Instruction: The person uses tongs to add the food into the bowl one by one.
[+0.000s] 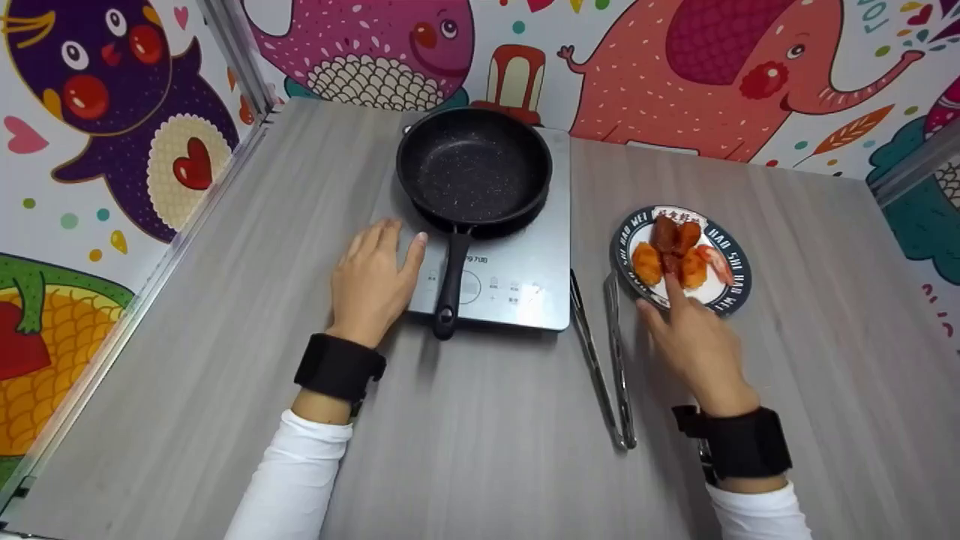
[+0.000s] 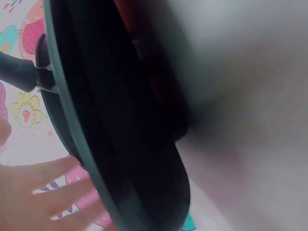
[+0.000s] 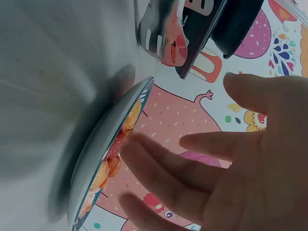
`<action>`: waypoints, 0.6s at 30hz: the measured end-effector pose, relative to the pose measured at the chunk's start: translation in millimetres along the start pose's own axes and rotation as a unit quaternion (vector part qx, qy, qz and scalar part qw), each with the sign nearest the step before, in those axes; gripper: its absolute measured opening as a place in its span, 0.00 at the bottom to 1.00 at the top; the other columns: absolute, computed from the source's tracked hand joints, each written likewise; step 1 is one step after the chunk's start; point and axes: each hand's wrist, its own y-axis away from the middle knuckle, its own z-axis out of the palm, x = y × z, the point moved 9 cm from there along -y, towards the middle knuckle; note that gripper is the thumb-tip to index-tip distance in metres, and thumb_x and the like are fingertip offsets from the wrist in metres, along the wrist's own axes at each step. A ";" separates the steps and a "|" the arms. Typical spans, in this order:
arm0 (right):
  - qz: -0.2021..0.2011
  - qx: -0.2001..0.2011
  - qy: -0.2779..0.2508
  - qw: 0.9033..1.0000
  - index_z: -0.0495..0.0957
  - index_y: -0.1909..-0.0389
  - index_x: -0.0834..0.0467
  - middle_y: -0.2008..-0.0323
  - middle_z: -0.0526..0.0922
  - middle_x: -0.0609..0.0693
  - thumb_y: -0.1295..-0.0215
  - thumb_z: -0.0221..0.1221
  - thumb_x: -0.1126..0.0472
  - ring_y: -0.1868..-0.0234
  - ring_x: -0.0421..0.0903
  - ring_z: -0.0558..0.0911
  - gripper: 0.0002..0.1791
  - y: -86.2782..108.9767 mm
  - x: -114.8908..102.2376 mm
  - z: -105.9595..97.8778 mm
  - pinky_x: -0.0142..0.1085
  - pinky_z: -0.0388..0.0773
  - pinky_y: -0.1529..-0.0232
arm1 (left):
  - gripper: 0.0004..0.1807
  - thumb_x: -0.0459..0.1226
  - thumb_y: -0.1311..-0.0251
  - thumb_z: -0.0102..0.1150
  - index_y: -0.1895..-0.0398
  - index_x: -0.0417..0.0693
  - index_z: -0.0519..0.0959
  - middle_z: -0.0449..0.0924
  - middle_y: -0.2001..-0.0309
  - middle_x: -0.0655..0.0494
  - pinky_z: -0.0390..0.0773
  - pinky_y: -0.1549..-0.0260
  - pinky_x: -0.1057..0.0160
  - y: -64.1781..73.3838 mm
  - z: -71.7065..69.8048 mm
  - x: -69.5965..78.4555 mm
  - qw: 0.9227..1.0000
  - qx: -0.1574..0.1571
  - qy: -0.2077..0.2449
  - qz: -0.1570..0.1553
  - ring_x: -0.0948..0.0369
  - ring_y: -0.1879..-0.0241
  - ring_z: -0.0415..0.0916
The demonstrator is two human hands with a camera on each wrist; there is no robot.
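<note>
The plate (image 1: 742,279) stands on the surface (image 1: 480,457) at the right of the head frame. It has a white centre and a broad dark rim with white lettering; Chinese characters appear at its upper edge. It carries dark reddish-brown pieces (image 1: 664,234) in the middle, golden-orange pieces (image 1: 646,264) around them, and a pink-and-white piece (image 1: 718,264) at the right side.

The right hand (image 1: 701,345) extends over the plate's lower edge. Its forefinger points at the food; the right wrist view shows the fingers spread and loosely extended, gripping nothing. Fingertip contact with the food cannot be determined.

The pan (image 1: 474,169), upper centre, sits on a silver hotplate (image 1: 525,296). Its interior is black with pale speckles; the black handle (image 1: 452,281) points toward the bottom of the frame.

The left hand (image 1: 375,281) lies left of the handle, at the hotplate's left edge, with fingers extended, thumb spread and nothing gripped.

Metal tongs (image 1: 622,375) lie between hotplate and right hand, arms apart, joined end toward the bottom.
</note>
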 end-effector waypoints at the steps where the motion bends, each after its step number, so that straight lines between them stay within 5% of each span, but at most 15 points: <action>1: 0.000 -0.013 -0.003 1.000 0.50 0.33 0.58 0.54 0.73 0.69 0.38 0.35 0.33 0.59 0.66 0.74 0.41 3.4 0.2 3.1 0.57 0.68 0.67 | 0.37 0.64 0.40 0.26 0.44 0.49 0.70 0.71 0.45 0.52 0.67 0.52 0.51 1.2 -2.3 1.9 1.000 0.014 0.016 0.002 0.53 0.46 0.67; 6: -0.013 -0.069 -0.010 0.997 0.51 0.34 0.61 0.61 0.77 0.67 0.38 0.40 0.35 0.65 0.63 0.77 0.41 18.3 -5.1 20.2 0.53 0.70 0.70 | 0.29 0.60 0.37 0.30 0.58 0.53 0.78 0.81 0.72 0.63 0.71 0.76 0.59 10.2 -4.0 8.4 0.992 0.034 0.124 0.001 0.62 0.77 0.76; 9: -0.024 -0.086 -0.015 0.996 0.51 0.34 0.60 0.64 0.79 0.63 0.38 0.42 0.36 0.67 0.59 0.78 0.40 25.5 -10.5 28.4 0.51 0.71 0.70 | 0.29 0.60 0.38 0.31 0.60 0.53 0.78 0.79 0.78 0.63 0.70 0.78 0.61 16.3 7.9 10.5 0.977 -0.015 0.211 -0.018 0.63 0.83 0.75; 11: -0.029 -0.092 -0.021 0.995 0.52 0.34 0.60 0.69 0.80 0.57 0.38 0.44 0.37 0.72 0.53 0.78 0.40 29.7 -13.8 32.4 0.47 0.71 0.72 | 0.29 0.61 0.39 0.32 0.62 0.52 0.78 0.78 0.78 0.60 0.72 0.80 0.61 21.4 19.0 12.2 0.960 -0.063 0.269 -0.038 0.61 0.84 0.75; 13: -0.029 -0.096 -0.024 0.995 0.53 0.34 0.60 0.74 0.79 0.51 0.39 0.45 0.37 0.78 0.46 0.75 0.40 33.3 -15.7 36.6 0.42 0.69 0.76 | 0.31 0.62 0.39 0.32 0.62 0.50 0.77 0.79 0.77 0.56 0.71 0.83 0.60 27.8 31.5 16.3 0.933 -0.121 0.335 -0.055 0.55 0.83 0.76; 15: -0.027 -0.102 -0.026 0.994 0.53 0.34 0.60 0.78 0.77 0.47 0.40 0.46 0.36 0.81 0.43 0.72 0.41 36.8 -17.7 40.5 0.39 0.66 0.79 | 0.32 0.63 0.40 0.32 0.58 0.49 0.76 0.80 0.76 0.52 0.69 0.87 0.59 35.2 43.3 23.2 0.892 -0.178 0.410 -0.063 0.51 0.83 0.76; 18: -0.025 -0.112 -0.025 0.993 0.50 0.33 0.59 0.81 0.74 0.46 0.43 0.47 0.34 0.82 0.42 0.70 0.45 42.2 -20.2 46.2 0.37 0.65 0.81 | 0.34 0.61 0.38 0.29 0.49 0.44 0.71 0.80 0.76 0.45 0.66 0.90 0.60 48.3 59.3 38.8 0.799 -0.256 0.540 -0.067 0.48 0.83 0.76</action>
